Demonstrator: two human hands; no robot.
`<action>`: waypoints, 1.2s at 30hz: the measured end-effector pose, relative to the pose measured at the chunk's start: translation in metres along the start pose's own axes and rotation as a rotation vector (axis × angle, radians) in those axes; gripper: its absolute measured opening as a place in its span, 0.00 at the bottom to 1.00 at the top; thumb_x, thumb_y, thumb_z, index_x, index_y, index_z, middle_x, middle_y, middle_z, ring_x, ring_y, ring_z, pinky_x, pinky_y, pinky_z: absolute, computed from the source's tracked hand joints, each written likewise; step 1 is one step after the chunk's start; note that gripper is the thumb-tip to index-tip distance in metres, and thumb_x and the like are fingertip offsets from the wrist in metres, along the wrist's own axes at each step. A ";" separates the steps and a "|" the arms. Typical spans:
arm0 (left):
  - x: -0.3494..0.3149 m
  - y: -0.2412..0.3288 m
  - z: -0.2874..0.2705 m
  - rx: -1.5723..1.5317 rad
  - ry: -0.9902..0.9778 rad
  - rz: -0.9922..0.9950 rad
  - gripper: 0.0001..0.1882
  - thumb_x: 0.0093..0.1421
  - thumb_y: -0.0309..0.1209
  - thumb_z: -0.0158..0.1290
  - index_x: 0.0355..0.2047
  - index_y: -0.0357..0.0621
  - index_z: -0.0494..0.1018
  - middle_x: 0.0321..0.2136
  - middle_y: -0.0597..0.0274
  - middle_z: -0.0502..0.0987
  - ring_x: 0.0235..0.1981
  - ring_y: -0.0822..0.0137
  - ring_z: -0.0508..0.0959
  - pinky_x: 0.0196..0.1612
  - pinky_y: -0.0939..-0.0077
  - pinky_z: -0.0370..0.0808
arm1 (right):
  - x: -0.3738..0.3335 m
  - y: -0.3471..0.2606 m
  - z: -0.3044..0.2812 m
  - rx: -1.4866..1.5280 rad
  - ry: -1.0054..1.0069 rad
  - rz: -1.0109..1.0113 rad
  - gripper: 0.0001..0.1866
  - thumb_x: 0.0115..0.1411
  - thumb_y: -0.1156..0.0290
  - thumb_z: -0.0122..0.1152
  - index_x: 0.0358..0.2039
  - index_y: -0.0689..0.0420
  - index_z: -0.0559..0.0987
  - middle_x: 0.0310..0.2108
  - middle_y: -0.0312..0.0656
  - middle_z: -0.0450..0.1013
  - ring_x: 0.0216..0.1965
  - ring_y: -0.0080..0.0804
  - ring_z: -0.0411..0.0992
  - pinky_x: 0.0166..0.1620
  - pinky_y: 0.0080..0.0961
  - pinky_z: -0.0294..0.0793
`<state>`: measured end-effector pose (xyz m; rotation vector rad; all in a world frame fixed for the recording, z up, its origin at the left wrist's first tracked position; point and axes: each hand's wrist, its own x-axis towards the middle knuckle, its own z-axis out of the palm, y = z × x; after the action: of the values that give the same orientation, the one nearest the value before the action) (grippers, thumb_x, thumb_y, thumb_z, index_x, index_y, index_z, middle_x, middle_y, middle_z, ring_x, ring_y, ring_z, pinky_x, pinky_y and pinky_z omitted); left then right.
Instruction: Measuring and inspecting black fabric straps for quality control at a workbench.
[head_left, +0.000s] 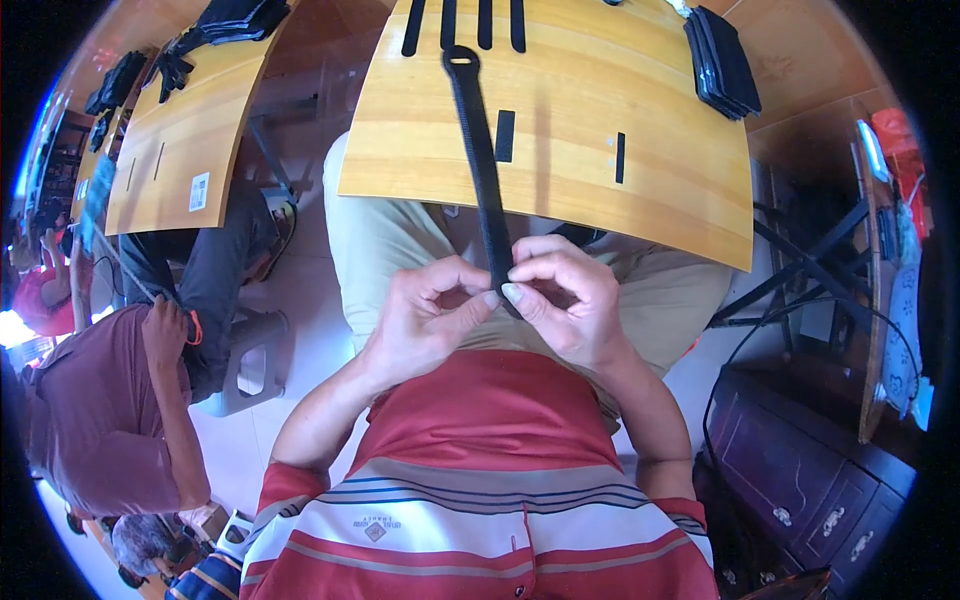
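A long black fabric strap [478, 150] stretches from my lap up over the near edge of the table. Its far end is rounded with an oval slot, while the near end sits between my hands. My left hand [428, 308] pinches that end from the left, thumb and forefinger closed on it. From the other side my right hand [568, 300] grips the same end between thumb and fingers. On the wooden table [420, 150], a short wide black strip [505, 136] lies beside the strap. A narrower black strip [620, 158] lies farther right.
Several black straps [485, 25] lie at the table's far side, and a stack of black pieces [722, 65] sits at its far right corner. At left, a person [110, 400] sits by another wooden table [185, 130]. A dark drawer cabinet [800, 470] stands at lower right.
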<state>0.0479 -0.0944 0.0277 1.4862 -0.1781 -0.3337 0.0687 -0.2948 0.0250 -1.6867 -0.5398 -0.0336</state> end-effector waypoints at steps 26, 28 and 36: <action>0.005 -0.006 -0.004 -0.421 -0.105 -0.153 0.07 0.64 0.25 0.55 0.40 0.34 0.76 0.35 0.57 0.81 0.36 0.71 0.82 0.42 0.78 0.80 | -0.003 0.015 -0.001 0.560 -0.012 0.245 0.06 0.59 0.83 0.62 0.37 0.66 0.75 0.40 0.45 0.72 0.36 0.26 0.75 0.40 0.21 0.77; 0.005 -0.006 -0.004 -0.424 -0.104 -0.155 0.08 0.64 0.25 0.55 0.41 0.34 0.76 0.35 0.56 0.81 0.36 0.70 0.82 0.42 0.78 0.80 | -0.003 0.016 -0.001 0.555 -0.011 0.235 0.07 0.59 0.83 0.62 0.37 0.66 0.75 0.40 0.45 0.72 0.36 0.27 0.75 0.40 0.21 0.77; 0.005 -0.005 -0.006 -0.448 -0.104 -0.173 0.08 0.63 0.25 0.55 0.41 0.33 0.76 0.36 0.54 0.81 0.36 0.69 0.82 0.41 0.77 0.81 | -0.002 0.013 0.002 0.599 -0.008 0.246 0.06 0.59 0.82 0.62 0.37 0.65 0.75 0.40 0.45 0.72 0.35 0.26 0.75 0.39 0.21 0.77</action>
<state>0.0541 -0.0907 0.0216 1.0426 -0.0512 -0.5531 0.0715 -0.2951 0.0121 -1.1538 -0.3011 0.2873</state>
